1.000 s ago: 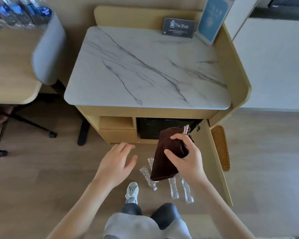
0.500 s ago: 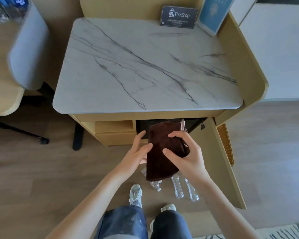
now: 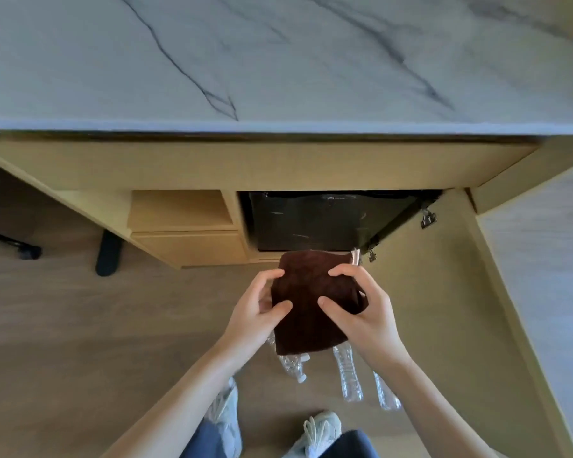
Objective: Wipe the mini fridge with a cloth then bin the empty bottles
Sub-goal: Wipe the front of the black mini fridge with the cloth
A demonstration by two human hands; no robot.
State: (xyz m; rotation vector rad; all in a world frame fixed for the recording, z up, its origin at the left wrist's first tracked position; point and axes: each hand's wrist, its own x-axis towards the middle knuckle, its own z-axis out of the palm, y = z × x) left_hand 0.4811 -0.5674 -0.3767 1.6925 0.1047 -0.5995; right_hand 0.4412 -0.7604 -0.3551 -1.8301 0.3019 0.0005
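A dark brown cloth [image 3: 308,309] hangs between both my hands, in front of and a little below the black mini fridge [image 3: 325,223], which sits in the cabinet's open bay. My left hand [image 3: 258,309] grips the cloth's left edge with curled fingers and thumb. Its right side is pinched by my right hand [image 3: 361,312], thumb on the front. Empty clear plastic bottles [image 3: 348,375] lie on the wooden floor under the cloth; the cloth and my hands hide parts of them.
The marble countertop [image 3: 278,61] overhangs the wooden cabinet. The cabinet door [image 3: 444,309] stands open to the right. A drawer and shelf [image 3: 186,226] sit left of the fridge. A chair base [image 3: 108,251] stands at left. My shoes [image 3: 318,431] are near the bottles.
The view has come much closer and lower toward the cabinet. My left hand went from touching the cloth's edge to gripping it, so both hands hold it now.
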